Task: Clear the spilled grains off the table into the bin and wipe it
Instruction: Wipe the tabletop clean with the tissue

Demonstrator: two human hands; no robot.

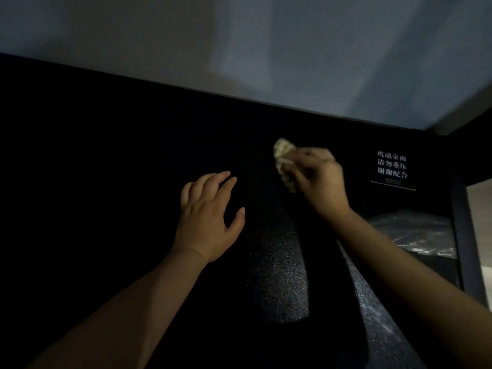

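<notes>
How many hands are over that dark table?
2. The left hand is spread open near the middle of the table; the right hand, farther right, grips a crumpled cloth.

Dim light. On or just above the black speckled tabletop [277, 275], left hand [210, 217], fingers straight and spread; contact unclear. To its right, right hand [319, 179] gripping a crumpled pale wipe [283, 161], blurred. Near the far right corner, a black sign [392, 167] with white Chinese characters. Beyond the table's right edge, lower down, a bin [415, 235] lined with clear plastic. Behind, a grey wall [239, 49].
</notes>
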